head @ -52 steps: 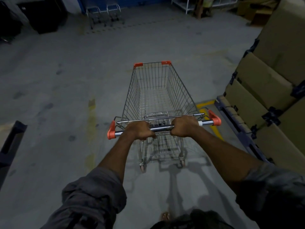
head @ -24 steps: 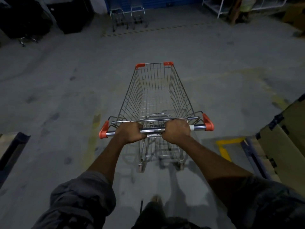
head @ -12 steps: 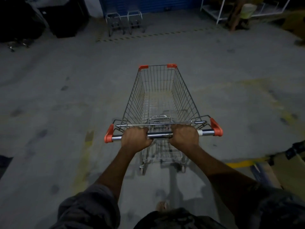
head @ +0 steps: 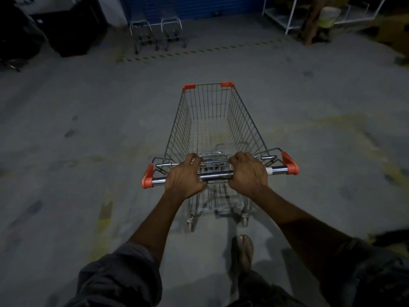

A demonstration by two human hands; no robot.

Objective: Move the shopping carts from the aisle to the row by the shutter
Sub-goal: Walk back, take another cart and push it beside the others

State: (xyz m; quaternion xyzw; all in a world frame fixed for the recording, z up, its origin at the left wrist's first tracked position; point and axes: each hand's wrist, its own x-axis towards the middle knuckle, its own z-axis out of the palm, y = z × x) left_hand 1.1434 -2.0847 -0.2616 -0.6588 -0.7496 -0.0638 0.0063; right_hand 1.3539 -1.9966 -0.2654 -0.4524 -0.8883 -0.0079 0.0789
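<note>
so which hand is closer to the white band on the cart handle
Right. The right hand grips the handle just beside the white band; the left hand grips farther along, toward the handle's other end.

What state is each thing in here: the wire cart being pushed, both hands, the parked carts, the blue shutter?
Wire shopping cart with orange corners: upright, basket empty.
Left hand: closed on the chrome handle bar.
Right hand: closed on the same bar.
Two parked wire carts: upright, side by side before the shutter.
Blue roller shutter: down.
</note>
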